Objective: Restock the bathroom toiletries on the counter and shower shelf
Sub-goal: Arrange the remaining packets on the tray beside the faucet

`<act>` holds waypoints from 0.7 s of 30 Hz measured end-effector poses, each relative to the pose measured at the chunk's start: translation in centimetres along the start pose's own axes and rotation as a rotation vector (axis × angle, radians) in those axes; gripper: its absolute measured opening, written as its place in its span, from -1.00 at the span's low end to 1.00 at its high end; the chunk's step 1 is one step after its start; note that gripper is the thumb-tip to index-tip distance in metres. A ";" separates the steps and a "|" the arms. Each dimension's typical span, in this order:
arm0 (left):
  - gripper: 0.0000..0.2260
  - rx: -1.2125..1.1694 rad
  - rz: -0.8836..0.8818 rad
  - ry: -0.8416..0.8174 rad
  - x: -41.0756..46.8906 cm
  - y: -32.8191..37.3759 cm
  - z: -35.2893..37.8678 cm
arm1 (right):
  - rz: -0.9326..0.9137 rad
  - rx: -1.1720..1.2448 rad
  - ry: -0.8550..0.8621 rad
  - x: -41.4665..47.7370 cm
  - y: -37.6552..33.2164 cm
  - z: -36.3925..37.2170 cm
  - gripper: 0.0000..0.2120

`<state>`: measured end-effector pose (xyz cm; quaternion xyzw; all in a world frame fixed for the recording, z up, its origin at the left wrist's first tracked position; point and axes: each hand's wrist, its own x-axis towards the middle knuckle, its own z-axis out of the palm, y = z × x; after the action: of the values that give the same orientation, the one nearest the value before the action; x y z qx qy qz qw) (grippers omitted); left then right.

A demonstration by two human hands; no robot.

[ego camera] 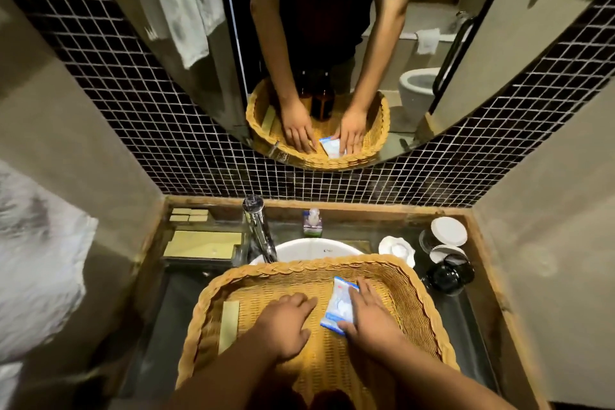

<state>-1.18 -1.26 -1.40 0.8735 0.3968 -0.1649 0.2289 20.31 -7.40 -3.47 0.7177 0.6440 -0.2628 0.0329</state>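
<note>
Forearms come in from the bottom edge, both hands inside the basket (412, 283).

Left hand (286, 323): palm down, fingers spread flat on the weave, holding nothing. Right hand (367, 313): fingers laid over the packet (339, 304), thumb at its near corner. Looks like a pinch grip forming, but I can't tell if it's actually closed on it. Packet lies on the basket floor, between the two hands, under the right fingertips.

Step as I read it: pick the packet out for the table.
- Soft, glossy film pouch, so it will slide on the weave. Pin it with the fingers and curl the thumb under the edge; don't scrape.
- The left hand could steady the basket, which seems to sit over the sink (299, 248), not fully on the table (466, 316).
- Lift straight up to clear the raised braided rim.

Materials:
- Basket: tan wicker, rounded rectangle, ribbed floor.
- Flat pale box (229, 321) left of the left hand, against the wall.
- Beyond the hands: chrome tap (258, 230), clear pump bottle (312, 223).
- Far left: tray (203, 245) of pale flat boxes.
- Right of the right hand: lidded cups (447, 233).
- Table: dark, glossy, wood-edged.
</note>
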 end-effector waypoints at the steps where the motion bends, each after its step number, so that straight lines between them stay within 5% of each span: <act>1: -0.37 0.007 0.000 0.011 0.4 0.4 0.0 | 0.015 0.021 -0.035 0.2 0.0 0.0 -0.23; 8: -0.25 0.007 0.027 0.027 2.5 2.5 0.0 | -0.146 0.122 -0.052 0.9 -0.3 0.4 -0.39; 13: -0.45 -0.017 0.010 0.018 2.9 2.6 -0.1 | -0.193 0.211 -0.005 0.8 -0.9 0.1 -0.54; 21: -0.58 -0.245 0.017 0.167 3.2 1.5 -0.9 | -0.117 0.338 0.108 -0.1 -3.1 -0.5 -0.41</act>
<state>2.07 0.37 -1.73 0.8529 0.4242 -0.0401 0.3015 17.53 -6.79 -2.09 0.6874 0.6321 -0.3298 -0.1382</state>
